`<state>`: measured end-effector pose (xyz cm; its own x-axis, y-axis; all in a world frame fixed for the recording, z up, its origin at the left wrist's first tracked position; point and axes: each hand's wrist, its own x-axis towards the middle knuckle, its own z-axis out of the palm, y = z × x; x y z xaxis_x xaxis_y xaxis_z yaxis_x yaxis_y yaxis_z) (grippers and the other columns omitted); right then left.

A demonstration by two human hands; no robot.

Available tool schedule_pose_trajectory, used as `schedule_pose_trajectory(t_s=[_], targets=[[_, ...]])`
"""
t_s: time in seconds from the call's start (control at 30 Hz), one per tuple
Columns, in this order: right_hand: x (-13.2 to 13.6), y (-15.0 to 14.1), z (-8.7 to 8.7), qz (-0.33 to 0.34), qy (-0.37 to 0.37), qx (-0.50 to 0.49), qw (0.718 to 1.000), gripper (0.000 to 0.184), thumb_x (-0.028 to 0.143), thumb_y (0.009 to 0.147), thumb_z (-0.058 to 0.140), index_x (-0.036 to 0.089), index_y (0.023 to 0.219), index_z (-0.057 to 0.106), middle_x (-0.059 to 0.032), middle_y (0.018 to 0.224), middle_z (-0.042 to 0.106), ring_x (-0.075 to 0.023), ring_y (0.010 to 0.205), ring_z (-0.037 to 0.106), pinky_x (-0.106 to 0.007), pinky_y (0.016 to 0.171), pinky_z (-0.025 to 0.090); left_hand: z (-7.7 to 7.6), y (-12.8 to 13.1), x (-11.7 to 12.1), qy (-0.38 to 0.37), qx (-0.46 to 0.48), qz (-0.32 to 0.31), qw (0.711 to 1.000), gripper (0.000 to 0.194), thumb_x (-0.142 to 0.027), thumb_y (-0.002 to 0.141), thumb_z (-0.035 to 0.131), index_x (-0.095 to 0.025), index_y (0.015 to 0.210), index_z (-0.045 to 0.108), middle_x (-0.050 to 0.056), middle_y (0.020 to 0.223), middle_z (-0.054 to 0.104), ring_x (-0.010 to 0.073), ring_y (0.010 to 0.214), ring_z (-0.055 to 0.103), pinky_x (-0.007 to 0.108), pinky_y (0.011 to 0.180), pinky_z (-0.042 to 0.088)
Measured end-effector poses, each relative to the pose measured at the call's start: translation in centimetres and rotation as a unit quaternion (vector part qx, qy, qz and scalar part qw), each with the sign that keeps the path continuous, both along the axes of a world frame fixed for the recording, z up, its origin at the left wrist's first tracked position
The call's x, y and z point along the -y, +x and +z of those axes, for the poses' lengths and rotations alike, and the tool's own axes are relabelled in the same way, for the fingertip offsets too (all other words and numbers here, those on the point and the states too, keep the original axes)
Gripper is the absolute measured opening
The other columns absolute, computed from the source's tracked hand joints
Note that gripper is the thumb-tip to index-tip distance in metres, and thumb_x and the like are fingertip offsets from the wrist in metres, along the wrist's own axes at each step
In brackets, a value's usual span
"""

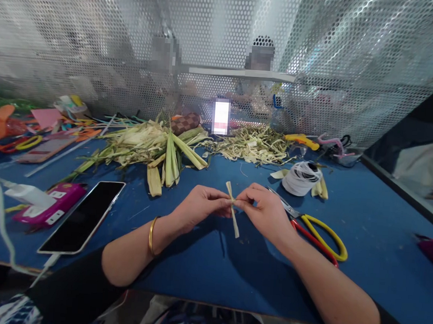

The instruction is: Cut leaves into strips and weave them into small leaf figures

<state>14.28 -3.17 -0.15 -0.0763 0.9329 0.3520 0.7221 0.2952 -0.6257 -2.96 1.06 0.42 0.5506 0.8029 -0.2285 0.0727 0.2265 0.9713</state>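
Both my hands meet just above the blue table (pixel 210 264) and pinch one pale leaf strip (pixel 235 222) between their fingertips. My left hand (pixel 201 206) grips it from the left; a gold bangle (pixel 152 236) sits on that wrist. My right hand (pixel 263 209) grips it from the right. The strip stands roughly upright, its upper end poking above the fingers and its lower end hanging below them. Right behind my right hand lie scissors with yellow and red handles (pixel 317 231).
A pile of green and pale leaves (pixel 155 146) and a heap of shredded strips (pixel 252 144) lie at the back. A spool of white thread (pixel 301 177) stands right of centre. A black phone (pixel 83 215) and a pink device (pixel 50 203) lie left. Perforated metal screen (pixel 99 42) behind.
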Motion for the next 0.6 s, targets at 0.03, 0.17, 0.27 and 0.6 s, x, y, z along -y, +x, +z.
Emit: schedule_pose_trajectory(t_s=[0.03, 0.17, 0.27, 0.6], targets=[[-0.1, 0.0, 0.0, 0.002, 0.001, -0.008, 1.0, 0.014, 0.017, 0.078, 0.063, 0.021, 0.064, 0.062, 0.0007, 0.067, 0.057, -0.0142, 0.064, 0.054, -0.027, 0.061, 0.039, 0.0, 0.0, 0.0, -0.003, -0.001, 0.003, 1.0, 0.03, -0.038, 0.063, 0.078, -0.013, 0.08, 0.074, 0.007, 0.073, 0.072, 0.0173, 0.069, 0.068, 0.032, 0.077, 0.054], [-0.1, 0.4, 0.4, 0.016, 0.009, 0.006, 1.0, 0.01, 0.019, 0.08, 0.061, 0.022, 0.072, 0.066, -0.0007, 0.072, 0.061, -0.0157, 0.068, 0.057, -0.028, 0.065, 0.042, 0.3, 0.0, -0.2, -0.017, -0.003, 0.025, 1.0, 0.029, -0.036, 0.062, 0.079, -0.013, 0.079, 0.074, 0.007, 0.071, 0.072, 0.017, 0.067, 0.067, 0.031, 0.075, 0.053], [0.1, 0.9, 1.1, 0.013, 0.06, 0.076, 0.995, 0.013, 0.018, 0.08, 0.062, 0.021, 0.092, 0.068, -0.005, 0.085, 0.063, -0.0198, 0.079, 0.059, -0.032, 0.07, 0.043, 0.3, -0.1, -0.3, -0.034, 0.014, 0.049, 0.998, 0.031, -0.038, 0.06, 0.079, -0.013, 0.08, 0.074, 0.007, 0.071, 0.072, 0.0174, 0.068, 0.067, 0.031, 0.074, 0.053], [0.8, -0.3, 0.6, 0.146, 0.213, 0.181, 0.949, 0.023, 0.011, 0.091, 0.043, 0.02, 0.081, 0.061, -0.0045, 0.086, 0.067, -0.0163, 0.081, 0.058, -0.032, 0.078, 0.038, 0.6, 0.1, 0.1, -0.032, 0.02, 0.054, 0.998, 0.025, -0.033, 0.06, 0.077, -0.013, 0.075, 0.073, 0.005, 0.067, 0.071, 0.0146, 0.062, 0.065, 0.028, 0.07, 0.051]])
